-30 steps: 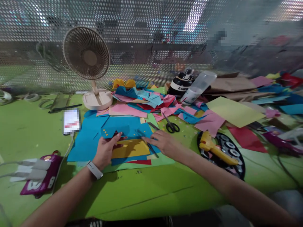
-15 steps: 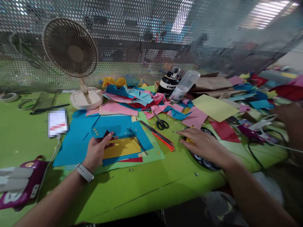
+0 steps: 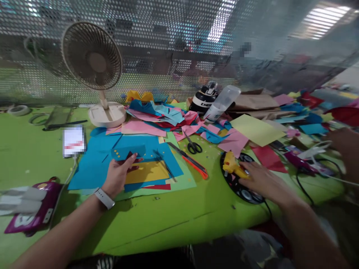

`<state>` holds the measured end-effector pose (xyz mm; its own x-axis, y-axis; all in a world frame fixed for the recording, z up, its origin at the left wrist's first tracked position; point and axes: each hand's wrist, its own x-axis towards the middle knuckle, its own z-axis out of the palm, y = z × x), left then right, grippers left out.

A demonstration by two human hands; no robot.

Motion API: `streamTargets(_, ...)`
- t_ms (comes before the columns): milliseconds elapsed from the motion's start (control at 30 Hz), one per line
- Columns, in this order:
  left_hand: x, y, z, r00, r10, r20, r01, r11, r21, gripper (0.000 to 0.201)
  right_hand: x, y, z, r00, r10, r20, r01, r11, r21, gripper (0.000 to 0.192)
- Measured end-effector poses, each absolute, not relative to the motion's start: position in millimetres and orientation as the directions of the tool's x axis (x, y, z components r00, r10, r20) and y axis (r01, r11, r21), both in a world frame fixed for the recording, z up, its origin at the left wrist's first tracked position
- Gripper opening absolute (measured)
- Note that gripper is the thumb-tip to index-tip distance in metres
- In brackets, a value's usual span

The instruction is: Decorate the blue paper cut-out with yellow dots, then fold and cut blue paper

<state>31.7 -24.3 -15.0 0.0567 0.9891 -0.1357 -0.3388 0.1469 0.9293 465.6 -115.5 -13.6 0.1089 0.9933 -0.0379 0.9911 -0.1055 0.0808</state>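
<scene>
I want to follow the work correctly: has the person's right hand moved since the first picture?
Yes: against the scissors, the right hand moved rightward, from their left side to the yellow glue gun on their right.

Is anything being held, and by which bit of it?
The left grip seems to hold a small blue paper piece by its near edge. The right grip touches the yellow glue gun at its handle; a firm hold can't be told.
</scene>
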Motion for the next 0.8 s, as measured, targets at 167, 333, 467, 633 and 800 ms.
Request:
streamTargets(167, 33, -27, -13, 0.033, 0.989, -0.148, -0.359, 0.149, 0.921, 0.033, 474, -103, -21, 0.050, 0.998, -0.031, 0.997, -0.048, 0.054, 0.027)
streamTargets(333, 34, -29, -14, 0.053, 0.990, -0.132, -0.367, 0.142, 0.919, 0.032, 462, -106, -18, 0.204, 0.973, 0.110, 0.979, -0.202, -0.032, 0.033)
streamTargets(467, 33, -29, -17, 0.073, 0.989, -0.127, -0.353, 0.144, 0.924, 0.032, 430, -109, 0, 0.340, 0.913, 0.227, 0.850, -0.194, -0.490, 0.029)
streamTargets(633, 31, -28, -17, 0.074, 0.987, -0.144, -0.322, 0.160, 0.933, 0.032, 356, -87, 19, 0.218, 0.976, 0.021, 0.428, -0.076, -0.900, 0.038)
streamTargets(800, 31, -29, -16, 0.090, 0.989, -0.120, -0.283, 0.140, 0.949, 0.032, 278, -60, 28, -0.126, 0.992, 0.003, 0.369, 0.049, -0.928, 0.045)
